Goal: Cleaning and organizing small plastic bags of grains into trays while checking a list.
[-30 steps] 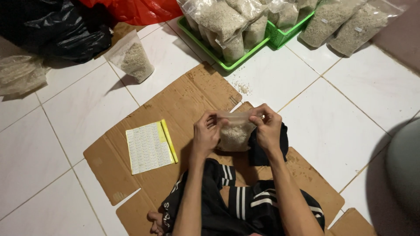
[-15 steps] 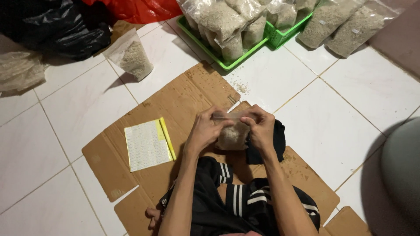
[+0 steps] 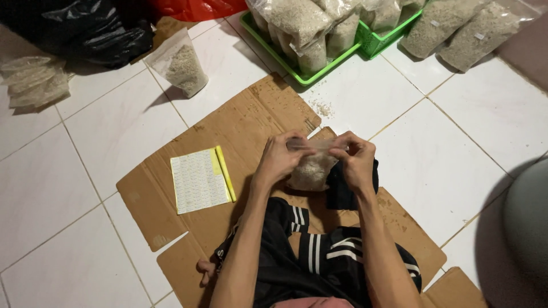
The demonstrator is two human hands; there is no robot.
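Note:
I hold a small clear plastic bag of white grain [image 3: 311,171] above a flattened cardboard sheet [image 3: 240,131] on the floor. My left hand [image 3: 281,157] pinches the bag's top edge on the left side. My right hand [image 3: 355,159] pinches the same top edge on the right, fingers curled over it. The bag hangs between both hands, its lower part bulging with grain. A black cloth [image 3: 342,194] lies under my right hand. My crossed legs in dark striped trousers [image 3: 319,256] are just below.
A yellow-edged sheet of small labels [image 3: 200,179] lies on the cardboard to the left. An open grain bag [image 3: 181,68] stands at upper left, flat bags [image 3: 34,80] beside it. Green trays [image 3: 319,60] with filled bags sit at the top; more filled bags [image 3: 456,28] lie right.
Both hands have come closer together along the bag's top edge. The bag now hangs lower between them, and my fingers have closed over its mouth.

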